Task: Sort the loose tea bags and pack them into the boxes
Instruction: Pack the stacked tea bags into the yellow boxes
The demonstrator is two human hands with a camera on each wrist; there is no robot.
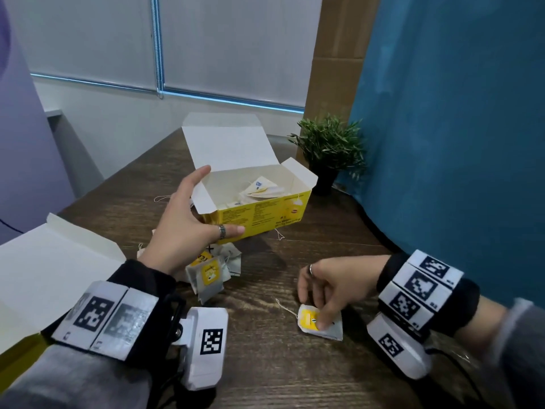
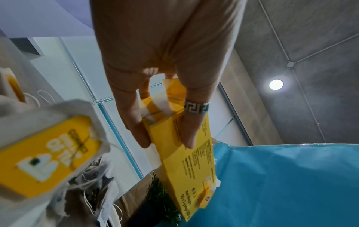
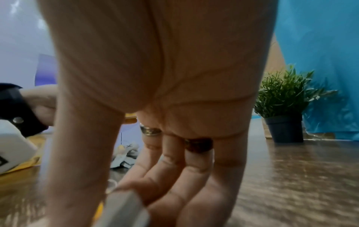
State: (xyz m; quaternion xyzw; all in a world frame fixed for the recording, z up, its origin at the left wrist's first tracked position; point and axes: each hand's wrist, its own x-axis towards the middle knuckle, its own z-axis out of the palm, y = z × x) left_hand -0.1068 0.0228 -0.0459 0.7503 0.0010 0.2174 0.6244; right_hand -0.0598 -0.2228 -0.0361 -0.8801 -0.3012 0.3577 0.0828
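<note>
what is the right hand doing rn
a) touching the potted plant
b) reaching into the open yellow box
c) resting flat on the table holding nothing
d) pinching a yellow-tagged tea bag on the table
d: in the head view the right hand curls its fingers down onto a tea bag with a yellow tag lying on the table, well in front of the yellow box, which the left hand steadies.

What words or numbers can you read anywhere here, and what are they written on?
"Net Weight": probably, on the yellow box; its other print is too small.
"TE": looks like it, on a tag in the tea bag pile; the rest is hidden.
Near tag, left wrist view: blurred.
tea bag under the right hand: tag too small.
Wristbands: square codes, no words.
</note>
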